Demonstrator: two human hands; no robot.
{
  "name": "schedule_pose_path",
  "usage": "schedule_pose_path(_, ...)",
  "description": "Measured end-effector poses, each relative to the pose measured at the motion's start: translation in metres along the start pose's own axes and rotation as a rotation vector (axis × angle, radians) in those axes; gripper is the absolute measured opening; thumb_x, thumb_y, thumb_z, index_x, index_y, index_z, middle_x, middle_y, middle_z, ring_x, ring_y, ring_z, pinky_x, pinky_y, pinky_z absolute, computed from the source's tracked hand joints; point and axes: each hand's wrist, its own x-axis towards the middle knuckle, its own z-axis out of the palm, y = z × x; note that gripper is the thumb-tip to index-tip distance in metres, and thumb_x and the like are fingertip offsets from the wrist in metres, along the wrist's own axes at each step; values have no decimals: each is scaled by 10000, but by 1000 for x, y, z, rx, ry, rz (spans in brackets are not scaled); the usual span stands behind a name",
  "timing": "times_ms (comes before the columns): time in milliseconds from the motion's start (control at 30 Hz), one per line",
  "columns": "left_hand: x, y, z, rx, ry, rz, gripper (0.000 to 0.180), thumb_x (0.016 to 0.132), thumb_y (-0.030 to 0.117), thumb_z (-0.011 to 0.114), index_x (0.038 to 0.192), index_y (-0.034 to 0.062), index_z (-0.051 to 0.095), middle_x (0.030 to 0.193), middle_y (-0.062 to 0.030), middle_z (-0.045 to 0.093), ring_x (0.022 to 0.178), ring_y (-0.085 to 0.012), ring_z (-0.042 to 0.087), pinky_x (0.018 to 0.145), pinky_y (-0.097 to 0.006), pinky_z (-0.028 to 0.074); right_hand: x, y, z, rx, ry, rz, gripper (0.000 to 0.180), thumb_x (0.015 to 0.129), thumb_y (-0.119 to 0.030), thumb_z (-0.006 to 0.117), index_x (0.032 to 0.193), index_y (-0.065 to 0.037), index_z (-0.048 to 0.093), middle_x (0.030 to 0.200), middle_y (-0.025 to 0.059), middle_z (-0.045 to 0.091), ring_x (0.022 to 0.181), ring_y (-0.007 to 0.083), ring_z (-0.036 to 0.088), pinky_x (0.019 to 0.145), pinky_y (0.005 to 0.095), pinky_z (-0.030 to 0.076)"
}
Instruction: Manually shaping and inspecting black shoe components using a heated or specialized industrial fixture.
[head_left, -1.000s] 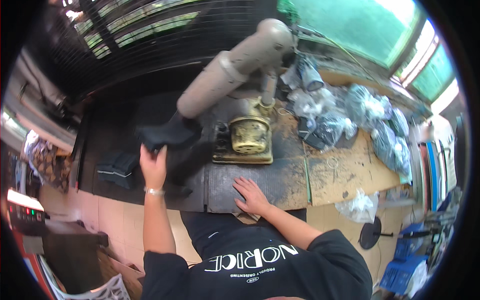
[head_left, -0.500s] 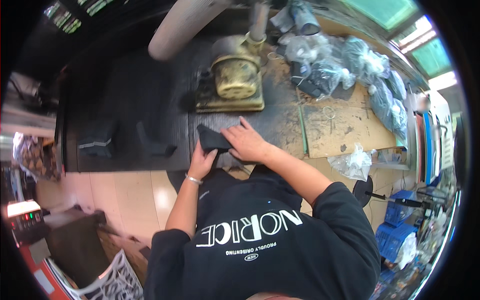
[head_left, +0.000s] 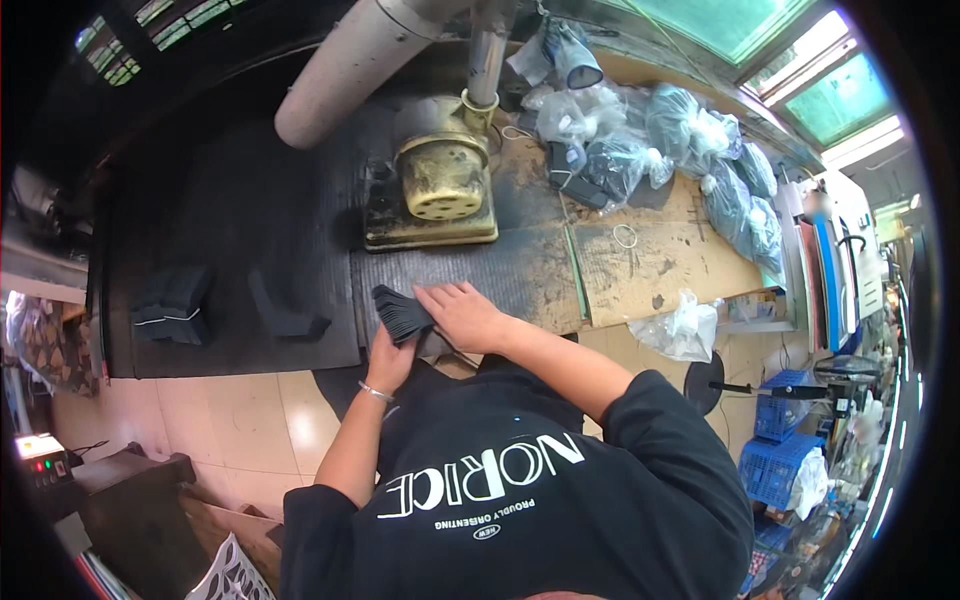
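A stack of thin black sheet pieces [head_left: 402,314] is held between my hands at the front edge of the workbench, its many edges fanned toward the far left. My left hand [head_left: 391,361] grips its near left side from below, with a silver bracelet on that wrist. Over the stack's right side lies my right hand [head_left: 465,317], its fingers bent over the pieces and its thumb hidden. On the bench to the left are an angled black stack [head_left: 285,305] and another black bundle [head_left: 172,308] with a pale band around it.
A yellowish machine [head_left: 442,185] with a perforated round end stands beyond my hands. Above it, a thick grey duct [head_left: 340,75] slants down. Plastic bags of dark pieces [head_left: 625,160] crowd the back right. A crumpled clear bag [head_left: 682,328] hangs at the right front edge.
The stack has turned in my hands, and its smooth dark face has given way to fanned edges. My right fingers now lie closer together. The whole view has shifted slightly.
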Motion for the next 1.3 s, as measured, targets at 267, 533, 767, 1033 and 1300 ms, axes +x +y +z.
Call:
schedule_pose_path(267, -7, 55, -61, -405, 107, -145, 634, 850, -2, 620, 1372, -83, 270, 1289, -201, 482, 1157, -221, 536, 948, -319, 463, 15, -19, -52, 607, -69, -33, 609, 765, -232, 680, 1275, 47, 498, 1146, 222, 600, 1053, 324, 591, 926, 364, 449)
schedule_pose_path(533, 12, 81, -209, -539, 247, -394, 532, 833, 98, 617, 1312, -61, 446, 1131, -103, 610, 925, -131, 601, 788, -267, 486, 161, -81, -42, 1001, -217, 85, 537, 788, -263, 656, 1202, 69, 576, 1100, 148, 639, 1014, 185, 580, 889, 289, 446)
schedule_pose_path(767, 26, 58, -233, -478, 318, -606, 571, 834, 138, 624, 1321, -89, 431, 1014, -60, 618, 888, -115, 587, 779, -264, 474, 192, -96, -31, 990, -228, 252, 511, 751, -315, 668, 1105, 52, 642, 1019, 170, 672, 944, 214, 630, 836, 307, 481)
schedule_pose_path(1033, 27, 37, -222, -302, 332, -578, 612, 818, 199, 666, 1319, -76, 445, 1155, -115, 591, 1005, -160, 563, 823, -278, 450, 202, -86, -29, 917, -322, 221, 588, 767, -383, 659, 1154, 57, 611, 1129, 181, 629, 1042, 243, 595, 895, 301, 452)
schedule_pose_path(1300, -24, 9, -174, -353, 1059, -479, 910, 788, 427, 725, 1401, -59, 258, 1438, -205, 313, 1299, -273, 365, 1065, -373, 296, 215, -86, -9, 1137, -487, 337, 653, 765, -431, 668, 1178, 69, 593, 1178, 193, 600, 1101, 263, 558, 942, 305, 425)
